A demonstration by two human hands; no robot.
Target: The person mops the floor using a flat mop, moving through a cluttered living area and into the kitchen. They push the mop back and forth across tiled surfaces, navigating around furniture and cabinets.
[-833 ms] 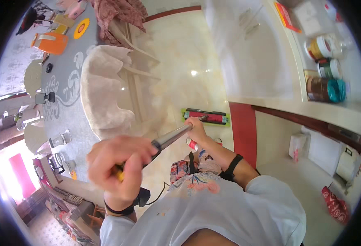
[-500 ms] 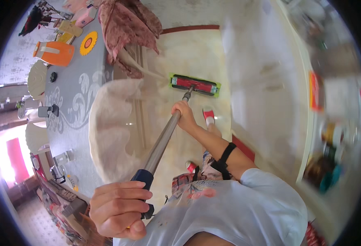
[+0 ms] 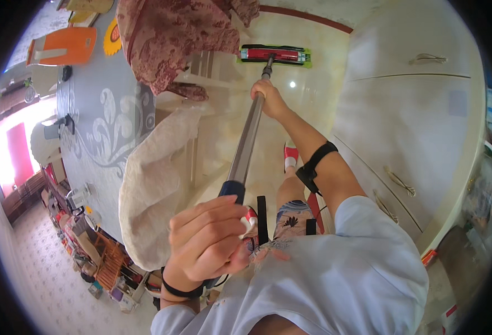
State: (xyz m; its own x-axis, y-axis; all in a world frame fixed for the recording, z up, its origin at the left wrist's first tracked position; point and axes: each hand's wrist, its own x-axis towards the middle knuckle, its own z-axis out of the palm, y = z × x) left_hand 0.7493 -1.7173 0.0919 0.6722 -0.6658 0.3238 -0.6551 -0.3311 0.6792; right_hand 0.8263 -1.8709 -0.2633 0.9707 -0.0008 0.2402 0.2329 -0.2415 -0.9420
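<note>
A flat mop [image 3: 248, 139] with a metal pole stretches away from my body. My left hand [image 3: 207, 237] is closed around the dark blue grip at its upper end. Further down, my right hand [image 3: 268, 98] wraps the pole close to the swivel joint. The red mop head [image 3: 284, 55], edged by a green pad, lies flat on the pale, shiny floor near a dark red strip [image 3: 307, 20]. To the left of the mop head hangs a reddish patterned cloth [image 3: 173, 42], draped over a chair.
A cream-covered chair [image 3: 154, 195] stands left of the pole, beside a grey patterned table [image 3: 92, 151] with an orange pitcher [image 3: 70, 46]. White cabinets [image 3: 408, 111] with handles line the right side. My red shoe [image 3: 291, 151] is on the floor below the mop head.
The mop head has moved farther away along the floor, toward the dark red strip. Both hands have kept their hold on the pole. My view has shifted, bringing the cabinet fronts into sight.
</note>
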